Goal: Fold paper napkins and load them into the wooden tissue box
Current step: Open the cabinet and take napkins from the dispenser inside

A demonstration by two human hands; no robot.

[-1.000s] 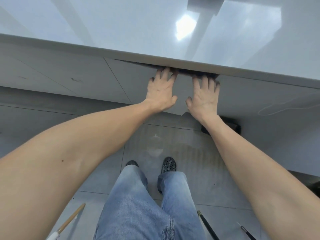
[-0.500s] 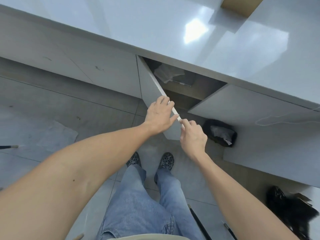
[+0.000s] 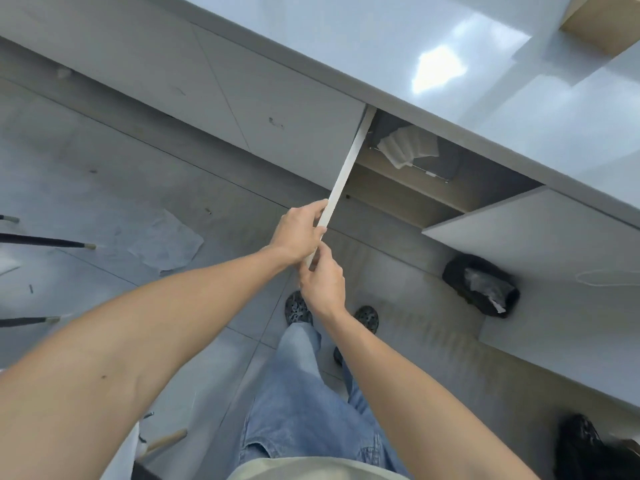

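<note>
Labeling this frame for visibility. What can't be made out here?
- Wooden box: cut off by the head view's top-right corner.
- Cupboard interior behind the napkins: hidden under the counter.
- Door: seen edge-on; left hand and right hand cover its lower end.

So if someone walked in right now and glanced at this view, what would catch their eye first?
Probably the left hand and right hand gripping the edge of the thin white cabinet door, swung open at the centre. Just beyond it, under the glossy white countertop, a stack of white folded paper napkins sits inside the open cupboard. A crumpled white paper sheet lies on the grey floor to the left.
</note>
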